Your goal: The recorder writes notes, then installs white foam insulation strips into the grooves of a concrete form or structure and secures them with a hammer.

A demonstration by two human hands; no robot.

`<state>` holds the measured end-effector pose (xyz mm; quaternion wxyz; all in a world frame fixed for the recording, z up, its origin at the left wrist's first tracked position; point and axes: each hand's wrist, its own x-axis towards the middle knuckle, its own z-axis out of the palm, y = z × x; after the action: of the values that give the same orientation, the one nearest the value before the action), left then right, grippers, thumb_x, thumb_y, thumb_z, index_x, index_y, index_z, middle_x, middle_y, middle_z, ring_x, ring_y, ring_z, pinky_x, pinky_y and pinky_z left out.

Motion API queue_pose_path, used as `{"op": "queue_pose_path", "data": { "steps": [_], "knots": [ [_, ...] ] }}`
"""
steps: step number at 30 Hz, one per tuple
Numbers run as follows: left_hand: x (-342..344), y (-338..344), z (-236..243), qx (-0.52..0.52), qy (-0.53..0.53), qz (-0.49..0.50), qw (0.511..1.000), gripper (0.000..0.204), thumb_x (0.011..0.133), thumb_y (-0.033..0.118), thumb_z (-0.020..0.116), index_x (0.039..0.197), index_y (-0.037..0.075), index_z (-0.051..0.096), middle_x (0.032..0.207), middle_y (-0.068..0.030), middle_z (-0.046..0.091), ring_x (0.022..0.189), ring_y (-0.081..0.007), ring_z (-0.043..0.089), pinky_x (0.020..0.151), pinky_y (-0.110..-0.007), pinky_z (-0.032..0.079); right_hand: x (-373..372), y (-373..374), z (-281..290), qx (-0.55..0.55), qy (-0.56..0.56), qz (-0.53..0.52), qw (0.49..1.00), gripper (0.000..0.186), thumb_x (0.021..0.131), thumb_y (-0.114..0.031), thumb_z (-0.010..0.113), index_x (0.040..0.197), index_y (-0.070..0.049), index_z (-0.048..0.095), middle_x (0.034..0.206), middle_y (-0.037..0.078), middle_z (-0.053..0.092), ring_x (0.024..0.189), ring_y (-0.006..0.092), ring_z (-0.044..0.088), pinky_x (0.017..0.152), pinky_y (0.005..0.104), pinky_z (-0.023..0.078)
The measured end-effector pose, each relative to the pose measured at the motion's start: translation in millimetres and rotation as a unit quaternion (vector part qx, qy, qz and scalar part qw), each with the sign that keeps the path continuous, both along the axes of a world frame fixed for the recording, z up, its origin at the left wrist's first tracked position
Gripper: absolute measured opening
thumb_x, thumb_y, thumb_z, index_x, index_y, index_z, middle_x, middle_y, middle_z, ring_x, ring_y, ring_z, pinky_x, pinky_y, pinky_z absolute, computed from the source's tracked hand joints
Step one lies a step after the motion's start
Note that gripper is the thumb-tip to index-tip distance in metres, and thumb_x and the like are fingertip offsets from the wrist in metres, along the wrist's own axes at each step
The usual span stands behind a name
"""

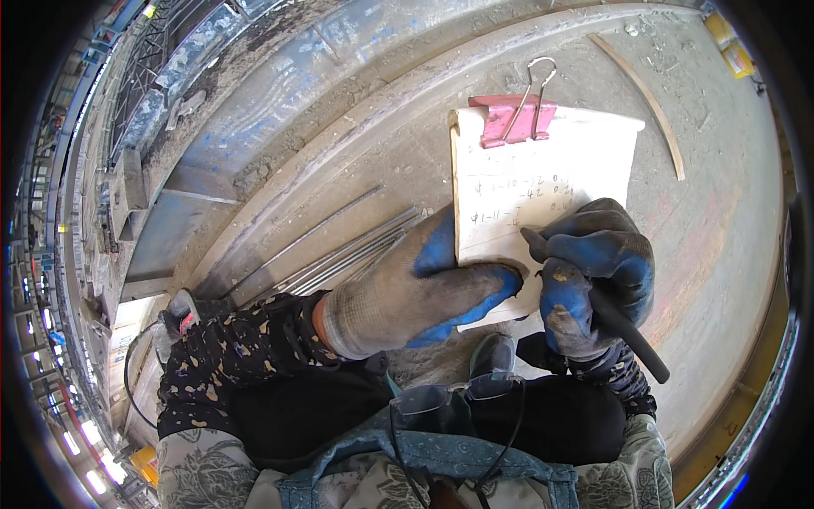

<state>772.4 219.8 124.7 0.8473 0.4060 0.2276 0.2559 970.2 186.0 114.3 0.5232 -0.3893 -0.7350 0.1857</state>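
Observation:
My left hand (398, 293), in a grey work glove with a blue coating, grips a paper notepad (593, 148) by its lower left part, thumb across the front. Handwritten lines show on the top sheet, and a pink binder clip (515, 119) clamps the upper edge. Wrapped round a thick black pen (638, 346) is my right hand (600, 254), in a matching glove. The pen's back end slants down to the right. Its writing tip is hidden behind the gloved fingers, which lie against the right side of the page.
Several thin metal rods (339, 254) lie on the dusty grey surface to the left, beside a long steel beam (280, 127). Beyond the notepad lies a narrow wooden strip (649, 97). A yellow container (736, 58) is at the far right. Eyeglasses (492, 387) hang at my chest.

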Motion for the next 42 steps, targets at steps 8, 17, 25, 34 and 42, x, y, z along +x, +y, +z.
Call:
{"op": "queue_pose_path", "data": {
  "steps": [8, 17, 25, 34, 42],
  "knots": [
    [-7.6, 1.4, 2.5, -0.002, 0.049, 0.002, 0.999, 0.053, 0.087, 0.011, 0.061, 0.133, 0.0, 0.037, 0.116, -0.0091, 0.057, 0.103, -0.013, 0.055, 0.088, -0.027, 0.046, -13.1, -9.4, -1.7, -0.033, 0.183, -0.08, 0.979, 0.019, 0.087, -0.022, 0.06, 0.09, -0.006, 0.051, 0.082, 0.012, 0.055, 0.072, 0.0192, 0.055, 0.061, 0.0309, 0.05],
    [-4.4, 1.8, 4.9, 0.017, 0.086, -0.009, 0.996, 0.051, 0.086, 0.008, 0.062, 0.132, 0.001, 0.04, 0.113, -0.0072, 0.058, 0.1, -0.0109, 0.055, 0.083, -0.026, 0.048, -16.6, -9.6, 0.2, -0.051, 0.211, -0.078, 0.973, 0.018, 0.086, -0.018, 0.061, 0.09, -0.004, 0.051, 0.08, 0.011, 0.056, 0.073, 0.019, 0.056, 0.06, 0.0291, 0.051],
    [0.2, -7.6, 3.7, 0.008, 0.005, 0.057, 0.998, 0.044, 0.084, 0.002, 0.062, 0.126, -0.001, 0.048, 0.111, -0.0122, 0.062, 0.102, -0.0173, 0.06, 0.087, -0.03, 0.049, -18.6, -6.3, 4.5, 0.011, 0.161, -0.065, 0.985, 0.017, 0.084, -0.015, 0.061, 0.091, -0.003, 0.051, 0.083, 0.011, 0.056, 0.077, 0.0173, 0.054, 0.059, 0.0296, 0.053],
    [-2.4, -7.7, 4.5, 0.009, 0.004, 0.012, 1.0, 0.049, 0.087, 0.01, 0.062, 0.13, 0.002, 0.041, 0.114, -0.0074, 0.057, 0.102, -0.0115, 0.055, 0.087, -0.027, 0.046, -10.6, -14.6, -0.3, -0.051, 0.166, -0.064, 0.983, 0.018, 0.085, -0.016, 0.061, 0.093, -0.004, 0.05, 0.082, 0.009, 0.055, 0.075, 0.0164, 0.053, 0.06, 0.0291, 0.052],
    [-8.0, -8.9, 5.2, 0.001, 0.007, 0.016, 1.0, 0.051, 0.087, 0.01, 0.062, 0.132, 0.0, 0.04, 0.116, -0.0084, 0.057, 0.104, -0.0129, 0.055, 0.089, -0.028, 0.046, -13.9, -17.5, -0.2, -0.069, 0.2, -0.057, 0.976, 0.016, 0.084, -0.014, 0.061, 0.093, -0.004, 0.052, 0.083, 0.009, 0.055, 0.075, 0.017, 0.053, 0.06, 0.029, 0.052]
  ]
}}
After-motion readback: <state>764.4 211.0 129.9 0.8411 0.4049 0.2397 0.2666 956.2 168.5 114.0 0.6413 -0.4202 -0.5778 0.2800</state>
